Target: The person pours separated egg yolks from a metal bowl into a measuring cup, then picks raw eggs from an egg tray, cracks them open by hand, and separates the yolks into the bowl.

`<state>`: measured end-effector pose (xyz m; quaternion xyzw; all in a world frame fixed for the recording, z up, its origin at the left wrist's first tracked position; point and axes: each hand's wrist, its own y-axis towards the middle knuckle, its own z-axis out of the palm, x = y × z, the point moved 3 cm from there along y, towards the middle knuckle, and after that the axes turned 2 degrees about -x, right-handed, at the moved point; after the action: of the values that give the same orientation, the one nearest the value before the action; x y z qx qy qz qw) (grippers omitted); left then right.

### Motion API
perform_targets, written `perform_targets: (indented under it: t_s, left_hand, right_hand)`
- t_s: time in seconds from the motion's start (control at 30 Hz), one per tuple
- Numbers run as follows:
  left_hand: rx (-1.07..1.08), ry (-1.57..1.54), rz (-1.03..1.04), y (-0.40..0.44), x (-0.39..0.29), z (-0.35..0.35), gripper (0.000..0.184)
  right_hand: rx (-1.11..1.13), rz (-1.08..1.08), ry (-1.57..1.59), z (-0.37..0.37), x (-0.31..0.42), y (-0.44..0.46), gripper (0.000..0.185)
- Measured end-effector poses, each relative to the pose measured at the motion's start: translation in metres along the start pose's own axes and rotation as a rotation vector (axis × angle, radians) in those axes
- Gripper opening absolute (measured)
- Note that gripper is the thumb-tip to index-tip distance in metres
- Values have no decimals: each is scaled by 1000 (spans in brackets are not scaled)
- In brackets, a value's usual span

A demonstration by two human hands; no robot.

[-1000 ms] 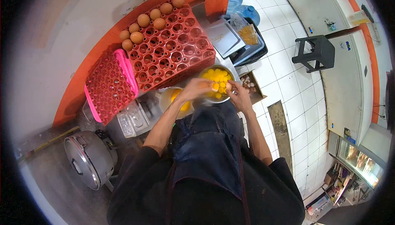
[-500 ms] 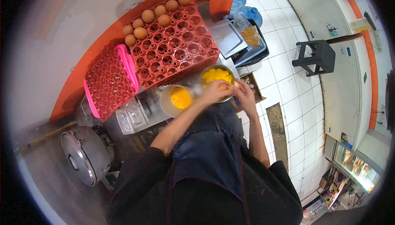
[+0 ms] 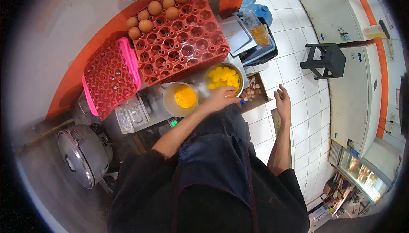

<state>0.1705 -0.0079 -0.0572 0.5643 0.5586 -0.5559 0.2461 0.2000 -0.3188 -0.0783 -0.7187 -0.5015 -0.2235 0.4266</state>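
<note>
My left hand (image 3: 219,99) is closed around a brown egg (image 3: 230,94) at the near rim of a metal bowl (image 3: 242,84). Many whole yellow egg yolks (image 3: 223,76) lie in that bowl. My right hand (image 3: 283,101) is apart from it, out to the right above the floor, with fingers loosely spread and nothing visible in them. Between the two hands, lower down, is a cardboard box (image 3: 264,99) with broken eggshells (image 3: 252,91) inside. A pale plastic jug (image 3: 169,101) with orange-yellow egg (image 3: 185,97) in it stands left of the bowl.
Stacked red egg trays (image 3: 183,33) hold several brown eggs along the far edge. Beside them leans a pink-edged tray stack (image 3: 110,77). Clear lidded containers (image 3: 132,114) and a large metal pot (image 3: 81,154) stand left. A black stool (image 3: 326,60) is on the tiled floor.
My right hand has moved from the bowl's edge out to the right and its fingers have opened. The left hand stays at the bowl with the egg. The shell box is now uncovered.
</note>
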Motion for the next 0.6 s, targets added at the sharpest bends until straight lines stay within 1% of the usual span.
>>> perform_targets:
  t_s: [0.1, 0.17, 0.2, 0.27, 0.33, 0.4, 0.47, 0.5, 0.53, 0.6]
  left_hand:
    - [-54, -97, -66, -13, -5, -22, 51]
    - [-94, -152, -106, -22, -5, -32, 50]
    - [-127, -164, -108, -25, -3, -35, 49]
    - [-172, -184, -110, -31, 4, -37, 47]
    - [-231, -234, -73, -37, 8, -41, 43]
    - [-249, -273, -99, -44, 12, -43, 41]
    - [-260, -315, -118, -50, 11, -44, 40]
    - [-262, -322, -104, -54, 8, -46, 40]
    - [-266, -328, -90, -57, 9, -49, 40]
    - [-280, -349, -82, -58, 14, -51, 41]
  right_hand:
    - [-20, -69, -80, 5, 12, 5, 60]
    - [-41, -59, -223, 8, 24, 8, 73]
    - [-33, -68, -227, 13, 23, 14, 73]
    - [-129, -96, -643, 18, 16, 29, 82]
    - [-151, -150, -631, 20, 26, 45, 85]
    - [-171, -201, -622, 26, 51, 51, 88]
    - [-134, -130, -658, 30, 99, 47, 87]
    - [-151, -259, -638, 33, 101, 60, 85]
    - [-125, -275, -537, 37, 130, 61, 89]
    - [-117, -586, -286, 52, 193, 61, 87]
